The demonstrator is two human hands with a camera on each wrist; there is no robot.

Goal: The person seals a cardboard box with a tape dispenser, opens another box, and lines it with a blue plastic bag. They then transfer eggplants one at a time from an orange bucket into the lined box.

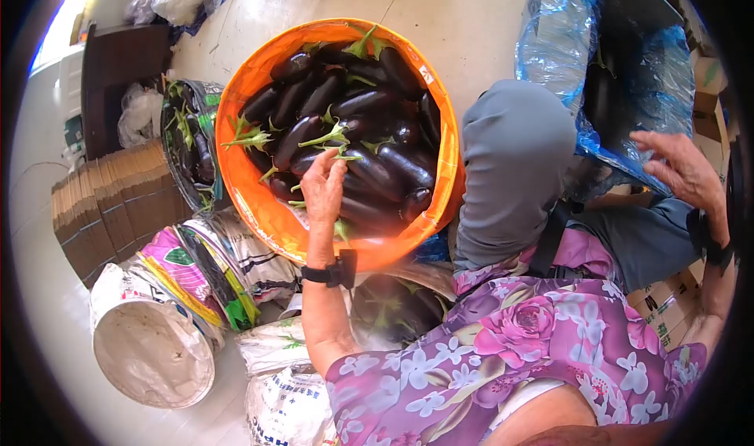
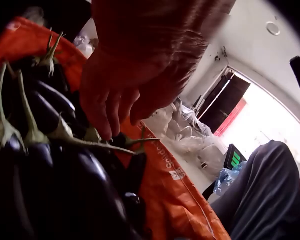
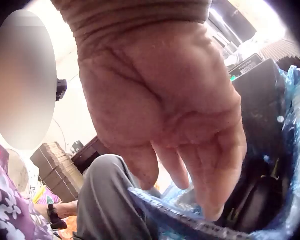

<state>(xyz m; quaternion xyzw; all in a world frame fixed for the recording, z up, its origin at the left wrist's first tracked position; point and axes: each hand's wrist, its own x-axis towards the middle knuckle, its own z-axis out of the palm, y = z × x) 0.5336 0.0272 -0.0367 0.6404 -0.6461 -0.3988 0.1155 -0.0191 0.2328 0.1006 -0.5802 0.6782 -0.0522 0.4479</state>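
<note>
Dark purple eggplants (image 1: 377, 171) with green stems fill a round orange container (image 1: 224, 132) in the head view. Over its near part my left hand (image 1: 322, 187) reaches down, fingertips right at a green stem (image 1: 345, 157). In the left wrist view the fingers of that hand (image 2: 135, 75) hang loosely beside a long stem, gripping nothing. My right hand (image 1: 679, 167) is held with fingers spread above a box lined with blue plastic (image 1: 554, 45). In the right wrist view its palm (image 3: 160, 100) shows with nothing held; eggplants (image 3: 255, 200) lie dark inside the lined box.
Left of the orange container stands another eggplant-filled container (image 1: 192, 144), beside stacked flat cardboard (image 1: 106, 202). A white bucket-shaped container (image 1: 153, 356) and printed sacks (image 1: 290, 411) lie nearer. My grey-trousered knee (image 1: 514, 148) rises between the orange container and the lined box.
</note>
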